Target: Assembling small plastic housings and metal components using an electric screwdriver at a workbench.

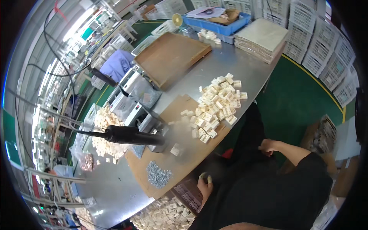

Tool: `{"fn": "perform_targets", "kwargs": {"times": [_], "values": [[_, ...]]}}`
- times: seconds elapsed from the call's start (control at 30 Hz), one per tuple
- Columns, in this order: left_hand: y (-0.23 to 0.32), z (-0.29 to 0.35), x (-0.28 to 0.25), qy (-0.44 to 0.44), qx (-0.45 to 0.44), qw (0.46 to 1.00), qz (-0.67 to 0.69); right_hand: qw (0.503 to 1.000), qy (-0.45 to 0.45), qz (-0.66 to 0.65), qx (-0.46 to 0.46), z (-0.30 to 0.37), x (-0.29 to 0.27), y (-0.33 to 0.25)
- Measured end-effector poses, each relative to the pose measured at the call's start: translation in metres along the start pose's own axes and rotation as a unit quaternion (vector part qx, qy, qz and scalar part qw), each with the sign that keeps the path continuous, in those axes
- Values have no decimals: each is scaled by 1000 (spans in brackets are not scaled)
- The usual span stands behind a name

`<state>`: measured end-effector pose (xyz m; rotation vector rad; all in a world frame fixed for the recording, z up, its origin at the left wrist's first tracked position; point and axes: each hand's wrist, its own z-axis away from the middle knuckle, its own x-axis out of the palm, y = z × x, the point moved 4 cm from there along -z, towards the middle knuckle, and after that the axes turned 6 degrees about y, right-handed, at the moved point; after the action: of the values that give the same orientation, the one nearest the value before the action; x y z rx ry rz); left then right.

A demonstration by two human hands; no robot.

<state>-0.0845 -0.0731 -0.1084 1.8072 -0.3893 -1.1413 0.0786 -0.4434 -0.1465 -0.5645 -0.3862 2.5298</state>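
1. Beside the table's near edge, the left hand rests low against the person's dark clothing, close to a brown crate. Its fingertips look yellowish, perhaps covered; whether it grasps anything, I cannot tell.

2. Further right, the right hand hangs near the dark-clothed leg, fingers bent. No object shows in it, but the palm is hidden, so its grip cannot be told. Both hands are off the work surface.

3. On the metal table lies a cardboard sheet, probably to shield small parts from the hard top.

4. Partly on that sheet, near the table's right edge, sits a loose heap of cream-white rectangular pieces, presumably placed for easy reach. One separate white piece lies nearer, blurred by haze.

5. Nearer still, silvery metal bits, likely screws, are gathered in one pile, perhaps so they can be picked singly.

6. Above the sheet, a black corded tool, probably a powered driver, seems to hang from its cable, which would keep it handy.

7. Below the table edge, more white pieces lie massed beside the crate, apparently as bulk storage.
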Motion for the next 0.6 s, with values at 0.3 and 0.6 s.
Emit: {"fn": "perform_targets", "kwargs": {"times": [0.3,0.6], "values": [[66,-33,57,-150,60,982,99,782,253,401,-403,-53,67,-20],[104,-31,78,-251,117,954,117,767,380,207,-473,-21,42,-25]]}}
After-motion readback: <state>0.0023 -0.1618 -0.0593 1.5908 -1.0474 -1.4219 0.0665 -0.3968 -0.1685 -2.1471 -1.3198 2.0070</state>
